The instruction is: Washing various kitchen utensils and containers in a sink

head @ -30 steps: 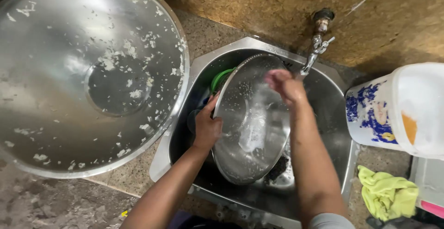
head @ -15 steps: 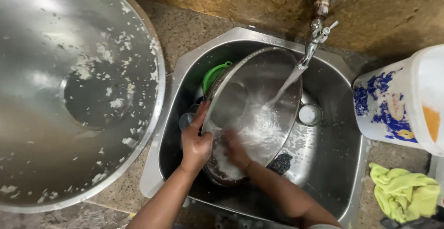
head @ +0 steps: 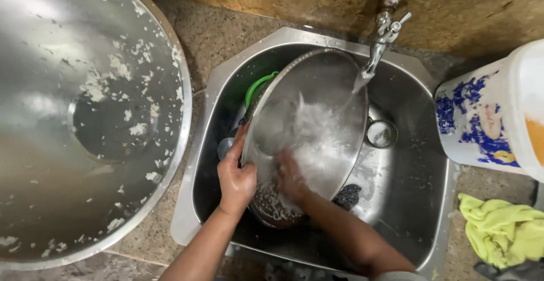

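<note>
A steel bowl (head: 317, 128) is tilted inside the sink (head: 408, 201), filling most of the basin's left half. Its left rim is pinched in the grip of the left hand (head: 235, 179). The right hand (head: 292, 179) is pressed flat and released against the wet inner wall, under water from the tap (head: 382, 34). Little room is left beside the green rim (head: 258, 85) behind; the drain (head: 381, 133) side is open. A large soiled steel basin (head: 85, 116) overhangs the tabletop (head: 221, 37) edge.
</note>
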